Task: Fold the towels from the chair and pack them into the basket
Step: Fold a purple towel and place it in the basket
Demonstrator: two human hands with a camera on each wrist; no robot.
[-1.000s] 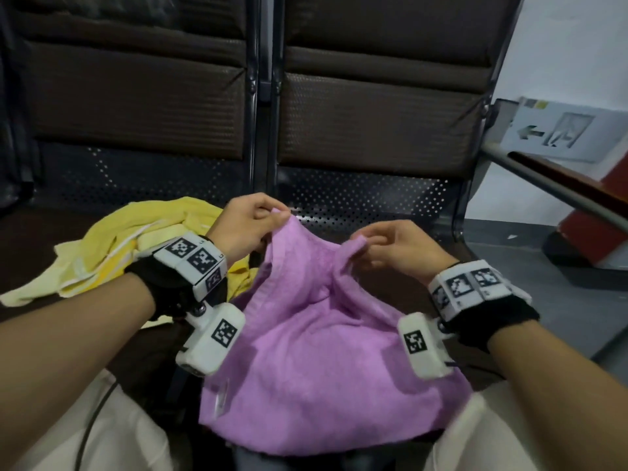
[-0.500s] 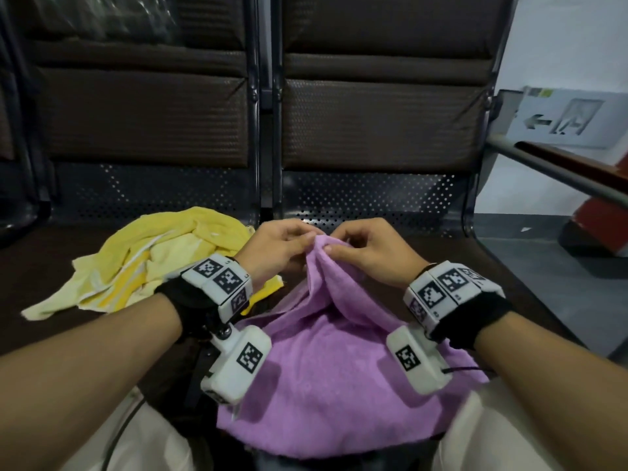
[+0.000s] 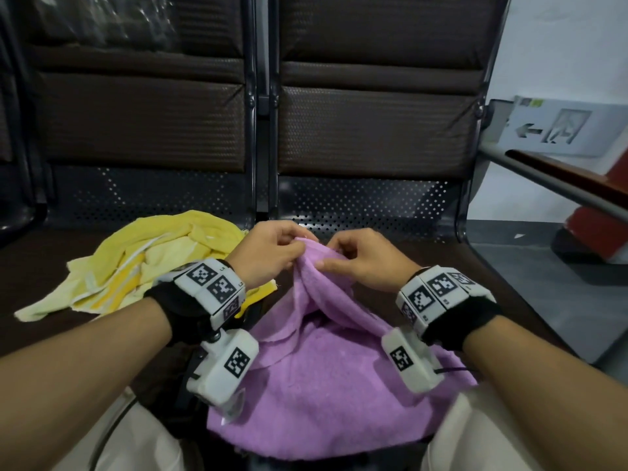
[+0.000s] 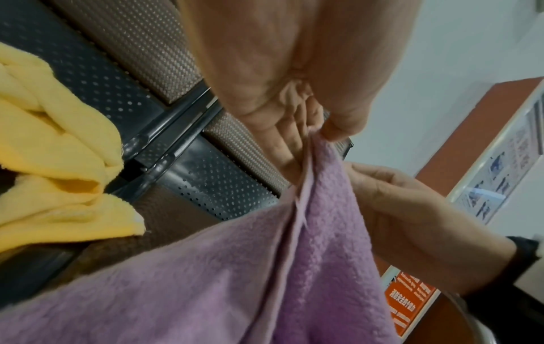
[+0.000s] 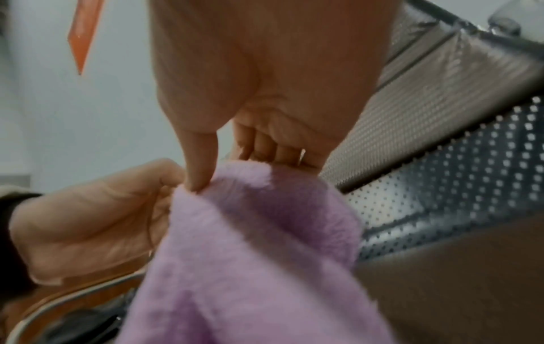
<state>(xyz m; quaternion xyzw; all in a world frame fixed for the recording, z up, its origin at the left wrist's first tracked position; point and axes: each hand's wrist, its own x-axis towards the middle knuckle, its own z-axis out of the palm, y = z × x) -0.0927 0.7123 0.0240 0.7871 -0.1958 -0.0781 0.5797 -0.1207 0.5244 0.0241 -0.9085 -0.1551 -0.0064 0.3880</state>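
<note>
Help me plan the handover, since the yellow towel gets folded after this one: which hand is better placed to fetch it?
Left, probably. The yellow towel lies crumpled on the seat just beside the left hand, while the right hand would have to cross over the purple towel both hands pinch.

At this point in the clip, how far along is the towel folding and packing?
Early. Done: nothing visibly packed; no basket shows in any view. In hand: the left hand and right hand pinch the top edge of the purple towel close together over the lap, apparently mid-fold. Left: the yellow towel lies crumpled and unfolded on the chair seat.
</note>
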